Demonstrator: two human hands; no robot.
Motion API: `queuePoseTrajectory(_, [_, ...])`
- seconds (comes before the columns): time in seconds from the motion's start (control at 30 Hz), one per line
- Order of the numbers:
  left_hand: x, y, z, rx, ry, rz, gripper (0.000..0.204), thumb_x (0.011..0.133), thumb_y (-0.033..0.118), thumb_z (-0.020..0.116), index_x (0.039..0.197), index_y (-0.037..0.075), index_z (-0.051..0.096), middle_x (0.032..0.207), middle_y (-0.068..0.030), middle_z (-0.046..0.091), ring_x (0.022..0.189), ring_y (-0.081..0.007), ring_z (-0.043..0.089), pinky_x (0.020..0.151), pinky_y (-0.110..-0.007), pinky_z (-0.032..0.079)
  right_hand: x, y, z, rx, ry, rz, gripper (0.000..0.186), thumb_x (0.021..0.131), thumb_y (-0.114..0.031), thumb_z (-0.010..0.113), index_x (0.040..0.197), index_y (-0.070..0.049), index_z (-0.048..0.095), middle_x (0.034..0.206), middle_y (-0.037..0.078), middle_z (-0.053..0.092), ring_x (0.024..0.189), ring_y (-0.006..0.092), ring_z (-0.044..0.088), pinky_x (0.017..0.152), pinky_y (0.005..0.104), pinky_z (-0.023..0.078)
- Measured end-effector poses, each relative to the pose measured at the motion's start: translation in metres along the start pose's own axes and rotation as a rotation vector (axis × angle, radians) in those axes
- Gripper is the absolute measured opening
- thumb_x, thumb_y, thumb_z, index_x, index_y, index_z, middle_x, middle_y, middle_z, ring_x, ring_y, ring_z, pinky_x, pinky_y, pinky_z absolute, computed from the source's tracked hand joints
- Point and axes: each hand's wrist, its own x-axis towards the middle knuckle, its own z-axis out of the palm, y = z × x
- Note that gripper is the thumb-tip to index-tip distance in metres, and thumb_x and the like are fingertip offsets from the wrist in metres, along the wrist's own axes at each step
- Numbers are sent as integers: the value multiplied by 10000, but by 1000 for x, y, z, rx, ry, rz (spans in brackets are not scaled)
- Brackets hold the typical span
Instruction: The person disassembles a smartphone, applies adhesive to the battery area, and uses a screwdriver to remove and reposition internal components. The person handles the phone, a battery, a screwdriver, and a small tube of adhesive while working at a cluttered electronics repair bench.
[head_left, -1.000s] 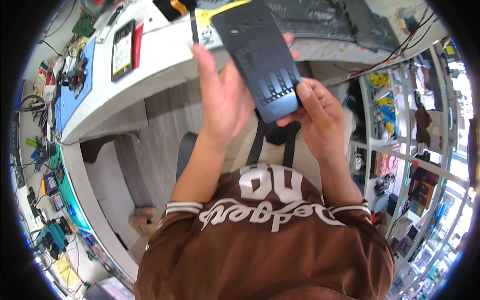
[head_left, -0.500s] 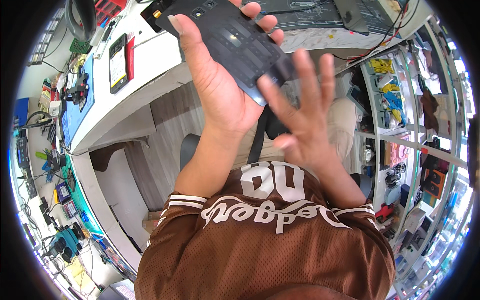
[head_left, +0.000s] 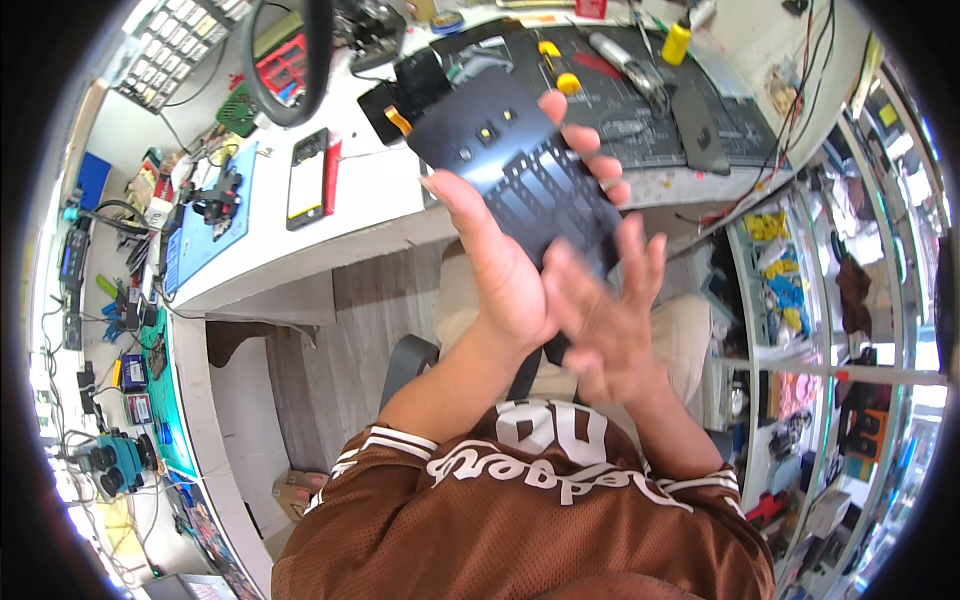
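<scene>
1. Slanting from far left to near right, the dark phone-shaped panel (head_left: pixel 520 172) is held in the air before the person; its long axis brings the end with camera openings (head_left: pixel 485 133) away from the body, the plainer end toward the right hand.
2. Left hand (head_left: pixel 510 270): the nearer, cupped beneath the panel; thumb along the left edge, fingertips curled past the right edge; the panel is held between them.
3. Right hand (head_left: pixel 605 325): beside the panel's near end, which lies up and slightly left of its palm; fingers spread apart, with no hold visible; blur hides whether a fingertip touches.
4. Beyond: the white bench (head_left: pixel 375 210); on it, a dark mat (head_left: pixel 640 135) past the panel, and a dark-framed phone (head_left: pixel 308 182) well to the left.
</scene>
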Motion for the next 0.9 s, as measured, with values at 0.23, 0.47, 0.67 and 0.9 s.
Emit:
queuePoseTrajectory(0.23, [-19,22,0,85,-145,-285,1210,854,974,295,1570,4,396,1260,-140,661,1043,-257,713,881,-399,614,49,17,-62,499,312,414,471,1013,-193,633,1457,-35,627,1415,133,663,1317,267,593,1148,420,395])
queuePoseTrajectory(0.47, [-48,31,1,325,-180,-691,1354,729,1056,323,1547,-19,416,1215,-179,685,997,-238,732,861,-371,617,114,23,-92,951,-327,684,354,940,-205,819,1241,-34,742,995,18,738,815,61,636,682,239,509])
queuePoseTrajectory(0.67, [-58,31,2,221,-92,-703,1230,836,987,289,1521,-22,450,1203,-183,682,989,-243,736,848,-378,630,115,26,-83,781,-345,733,235,1040,-251,712,970,-39,786,740,-33,685,568,1,535,484,205,383])
queuePoseTrajectory(0.9, [-56,13,13,250,-41,-867,1203,820,993,333,1472,-6,490,1178,-174,708,957,-252,753,834,-393,648,93,27,-106,619,-359,629,223,950,-257,820,1019,-48,781,920,8,738,774,62,648,644,274,533])
